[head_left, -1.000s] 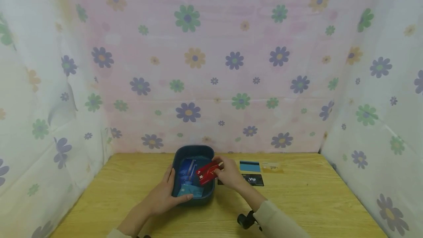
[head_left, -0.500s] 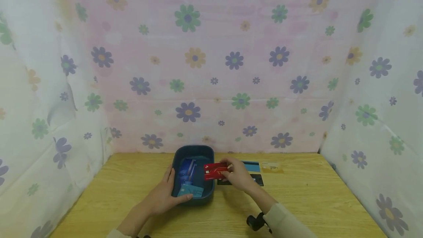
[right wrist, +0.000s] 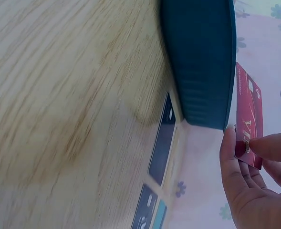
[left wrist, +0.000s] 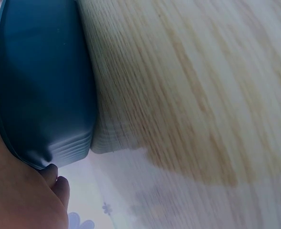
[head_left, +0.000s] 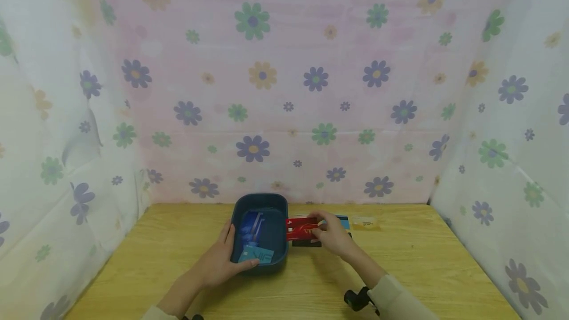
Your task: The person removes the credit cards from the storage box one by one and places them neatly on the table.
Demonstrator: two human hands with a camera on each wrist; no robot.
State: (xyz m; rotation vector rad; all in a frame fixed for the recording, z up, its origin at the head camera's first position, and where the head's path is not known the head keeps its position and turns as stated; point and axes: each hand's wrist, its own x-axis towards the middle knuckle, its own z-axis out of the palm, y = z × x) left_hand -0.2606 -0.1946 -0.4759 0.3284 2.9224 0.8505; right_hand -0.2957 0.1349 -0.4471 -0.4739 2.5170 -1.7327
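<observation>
My left hand (head_left: 213, 260) holds a dark teal plastic box (head_left: 271, 228), its fingers along the left wall and thumb over the near rim. Inside lie a dark blue card (head_left: 251, 223) and a light teal card (head_left: 255, 255). My right hand (head_left: 335, 236) pinches the right end of a red VIP card (head_left: 300, 228) between thumb and fingers. The card is raised just to the right of the box, its left end level with the rim in the head view. In the right wrist view, the box's outer wall (right wrist: 197, 62) stands beside the red card.
On the table right of the box lies a black card (head_left: 304, 244), with a second dark card (right wrist: 144, 210) beside it in the right wrist view. Behind my right hand are a blue striped card (head_left: 343, 220) and a pale gold card (head_left: 366, 223). Flowered cloth (head_left: 289, 88) walls in the wooden table (head_left: 422, 270).
My right hand has carried the red card rightward, from over the box's inside to beyond its right rim, levelling it out. My left hand stays on the box.
</observation>
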